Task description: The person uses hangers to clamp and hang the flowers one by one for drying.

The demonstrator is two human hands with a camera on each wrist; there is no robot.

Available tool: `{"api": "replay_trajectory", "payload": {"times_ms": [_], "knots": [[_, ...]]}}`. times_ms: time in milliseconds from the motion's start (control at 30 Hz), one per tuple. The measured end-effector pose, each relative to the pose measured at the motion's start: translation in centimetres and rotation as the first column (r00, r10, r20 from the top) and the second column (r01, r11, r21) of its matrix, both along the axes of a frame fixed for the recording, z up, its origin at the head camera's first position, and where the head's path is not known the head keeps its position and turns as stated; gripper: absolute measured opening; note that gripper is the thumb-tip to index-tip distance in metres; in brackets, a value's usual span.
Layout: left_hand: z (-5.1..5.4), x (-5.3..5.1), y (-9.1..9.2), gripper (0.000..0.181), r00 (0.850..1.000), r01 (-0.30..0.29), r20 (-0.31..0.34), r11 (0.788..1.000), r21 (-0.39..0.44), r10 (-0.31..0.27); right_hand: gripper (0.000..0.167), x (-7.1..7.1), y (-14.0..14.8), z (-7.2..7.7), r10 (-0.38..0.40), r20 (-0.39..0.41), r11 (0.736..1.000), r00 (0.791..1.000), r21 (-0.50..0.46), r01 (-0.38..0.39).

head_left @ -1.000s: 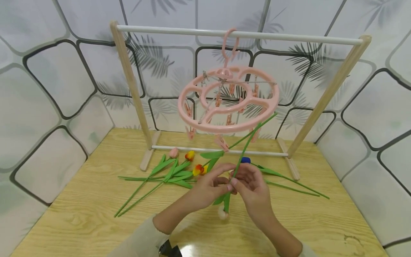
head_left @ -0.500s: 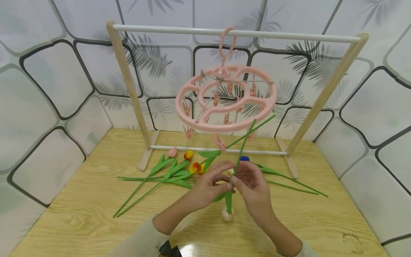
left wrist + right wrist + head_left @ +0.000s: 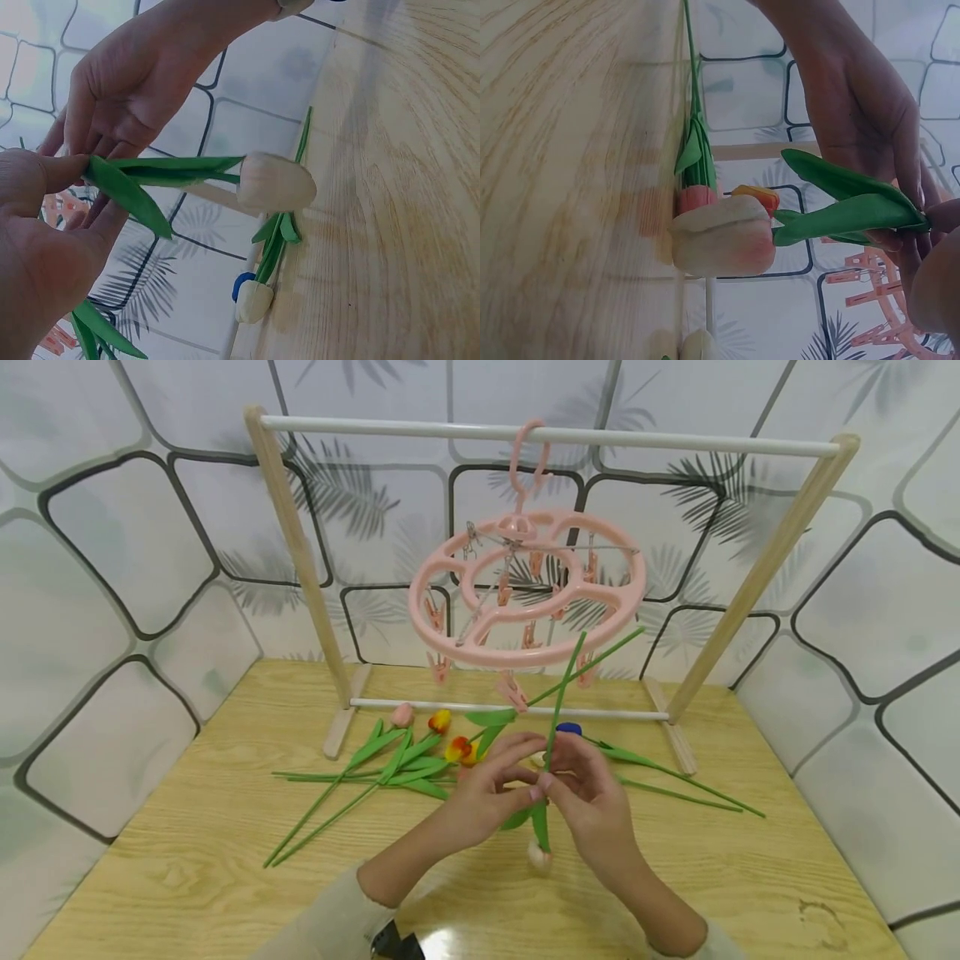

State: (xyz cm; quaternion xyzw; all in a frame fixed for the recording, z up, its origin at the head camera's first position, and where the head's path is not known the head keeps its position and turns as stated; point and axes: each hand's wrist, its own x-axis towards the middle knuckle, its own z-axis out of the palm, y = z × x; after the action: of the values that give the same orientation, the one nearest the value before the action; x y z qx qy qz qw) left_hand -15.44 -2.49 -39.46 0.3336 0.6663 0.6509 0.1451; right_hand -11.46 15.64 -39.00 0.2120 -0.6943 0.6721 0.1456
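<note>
Pale walls (image 3: 112, 552) with dark outlines and grey leaves surround a wooden worktop (image 3: 210, 893). Near its far edge stands a rack (image 3: 296, 543); from the upper bar (image 3: 375, 425) hangs a round pink hanger (image 3: 510, 657) with pegs (image 3: 513, 691). Above the middle of the worktop is one white tulip (image 3: 277, 184), held upside down, its bloom low and its stem rising in front of the hanger. Left hand (image 3: 483, 793) pinches this stem between thumb and fingers, and right hand (image 3: 592, 802) pinches it just beside. Toward the left edge lie several tulips (image 3: 395, 760), with stems crossed. Near the rack shows a blue bloom (image 3: 569, 727); beside it, green stems (image 3: 630, 757) extend toward the right edge.
</note>
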Motion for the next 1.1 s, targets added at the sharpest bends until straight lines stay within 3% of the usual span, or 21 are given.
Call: {"api": "replay_trajectory", "payload": {"times_ms": [167,433,633,1100], "knots": [[-0.1,-0.2,0.0,0.053,0.999,-0.010,-0.032,1.000,-0.002,0.010,0.051,0.1,0.4,0.5,-0.070,0.040,0.997,0.997,0.040,0.069],[0.1,-0.1,0.1,0.050,0.998,-0.037,-0.056,0.999,-0.016,0.036,0.050,0.2,1.0,1.3,-0.062,0.088,0.998,0.994,0.006,0.062],[0.2,0.0,0.1,0.050,0.998,-0.043,-0.048,0.998,-0.053,0.040,0.052,0.0,1.3,1.4,-0.028,0.068,0.999,0.997,-0.015,0.029],[0.3,0.1,0.0,0.048,0.999,-0.042,-0.012,0.997,-0.072,0.041,0.058,0.1,1.6,1.5,-0.034,0.029,0.999,0.999,-0.011,0.034]]}}
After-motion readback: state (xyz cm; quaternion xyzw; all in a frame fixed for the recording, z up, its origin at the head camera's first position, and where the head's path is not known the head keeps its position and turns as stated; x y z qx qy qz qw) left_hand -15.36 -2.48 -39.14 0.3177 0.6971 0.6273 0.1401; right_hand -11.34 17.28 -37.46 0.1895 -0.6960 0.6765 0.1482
